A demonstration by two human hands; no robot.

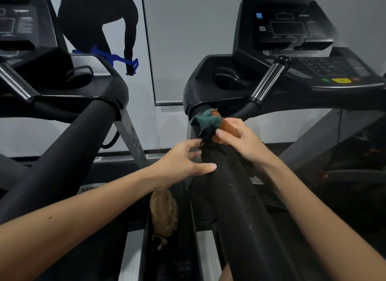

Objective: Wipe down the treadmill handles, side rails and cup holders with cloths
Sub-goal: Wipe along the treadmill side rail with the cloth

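A thick black padded side rail [238, 197] of the right treadmill runs from the bottom of the view up to its console; droplets speckle its surface. Near the rail's top end lies a bunched cloth [208, 119] in green, orange and black. My right hand [240, 142] grips the orange part of that cloth against the rail. My left hand [188, 161] hovers beside the rail's left side with fingers spread, fingertips near the cloth's dark hanging edge, holding nothing. The cup holder [226, 79] sits just beyond the rail's end, and a chrome handle [269, 80] rises to its right.
A second treadmill stands to the left with its own black rail [62, 155] and console [25, 23]. A tan bundle [164, 214] lies in the gap between the two machines. The right console [292, 27] and keypad face me.
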